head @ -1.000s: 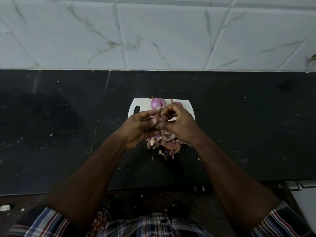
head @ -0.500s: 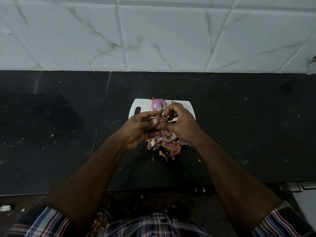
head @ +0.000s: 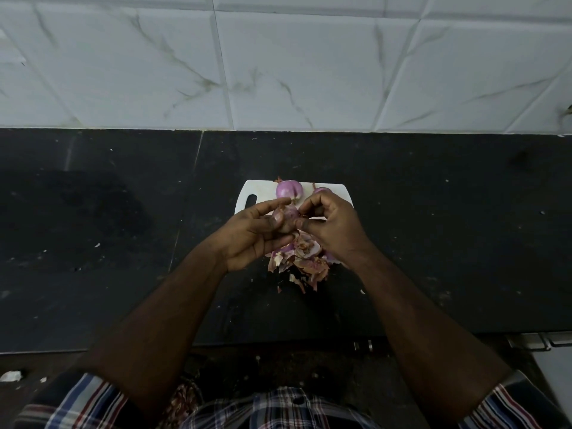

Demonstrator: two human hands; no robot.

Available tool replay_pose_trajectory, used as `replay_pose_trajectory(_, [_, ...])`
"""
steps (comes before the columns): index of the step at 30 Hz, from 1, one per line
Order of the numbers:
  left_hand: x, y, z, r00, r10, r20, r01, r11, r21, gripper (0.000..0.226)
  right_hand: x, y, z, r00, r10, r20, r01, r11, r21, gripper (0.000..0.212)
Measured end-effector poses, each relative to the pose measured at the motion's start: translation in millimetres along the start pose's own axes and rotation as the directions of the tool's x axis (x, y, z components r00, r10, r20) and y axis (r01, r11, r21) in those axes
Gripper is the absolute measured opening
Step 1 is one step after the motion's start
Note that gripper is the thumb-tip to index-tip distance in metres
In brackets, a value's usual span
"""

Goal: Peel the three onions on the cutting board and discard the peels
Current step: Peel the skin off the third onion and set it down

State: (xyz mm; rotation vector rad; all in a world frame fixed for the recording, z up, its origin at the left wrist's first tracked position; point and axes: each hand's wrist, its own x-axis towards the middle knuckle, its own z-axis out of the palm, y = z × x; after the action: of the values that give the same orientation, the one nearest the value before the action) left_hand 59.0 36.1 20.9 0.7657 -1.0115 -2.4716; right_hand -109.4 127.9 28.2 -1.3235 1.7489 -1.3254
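Onion [head: 288, 215] sits half hidden in my left hand [head: 253, 235]; my right hand [head: 332, 226] pinches its skin, the far-right onion [head: 322, 191] mostly covered.

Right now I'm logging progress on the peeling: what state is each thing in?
Onion in hand: held above the board, partly skinned.
Left onion: peeled, on the cutting board.
Right onion: on the board, mostly hidden.
Peels: piled, not discarded.
Left hand: holds the onion.
Right hand: pinches at its skin.
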Motion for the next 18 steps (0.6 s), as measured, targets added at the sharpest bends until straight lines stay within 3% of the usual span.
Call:
replay_pose_trajectory(6, [0.7,-3.6,3.5,0.992,0.016,-0.126,-0.009,0.999,0.054,0.037,-4.8,2.2,0.0,0.997,0.058,0.043,-0.061,0.996,0.068,0.029])
replay_pose_trajectory(10, [2.4,-6.7,-0.4,0.976,0.031,-0.216,-0.004,0.992,0.124,0.030,-10.3,6.9,-1.7,0.990,0.125,0.057,-0.128,0.990,0.052,0.018])
replay_pose_trajectory(13, [0.9,-7.6,2.2,0.982,0.033,-0.189,-0.010,0.993,0.122,0.038,-9.1,4.6,0.0,0.992,0.126,0.003,-0.126,0.988,-0.088,0.035])
replay_pose_trajectory(15, [-0.5,-7.4,4.5,0.988,0.029,-0.150,-0.012,0.994,0.112,0.041,-6.0,-0.4,4.9,0.996,0.089,0.024,-0.087,0.993,-0.082,0.048])
replay_pose_trajectory(18, [-2.0,-5.5,2.6,0.995,-0.006,-0.103,0.010,0.999,0.046,0.033,-4.3,-2.8,11.3,0.999,0.041,0.015,-0.039,0.995,-0.091,0.046])
